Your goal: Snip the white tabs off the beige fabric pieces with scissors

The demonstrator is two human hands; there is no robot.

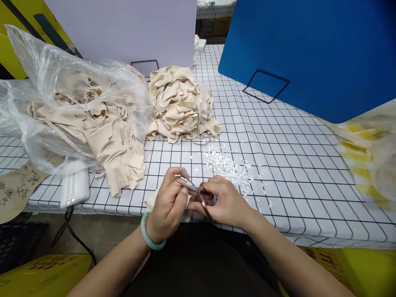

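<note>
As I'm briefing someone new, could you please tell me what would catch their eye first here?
Probably the large blue panel at upper right, then the beige fabric heap left of centre. Low in the middle, the right hand holds open scissors near scattered white scraps.

Blue panel (309,49), lilac panel (123,29), lower-left yellow box (49,274), probably a black crate (21,245)

Shiny mtl scissors (198,190), glossy plas. bag (46,78)

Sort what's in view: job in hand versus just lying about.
Apparently the job:
scissors in the right hand
beige fabric by the left hand
beige fabric pile
white snippets

Seemingly lying about:
white device with black cable
handwritten brown card
blue board
lavender board
</note>
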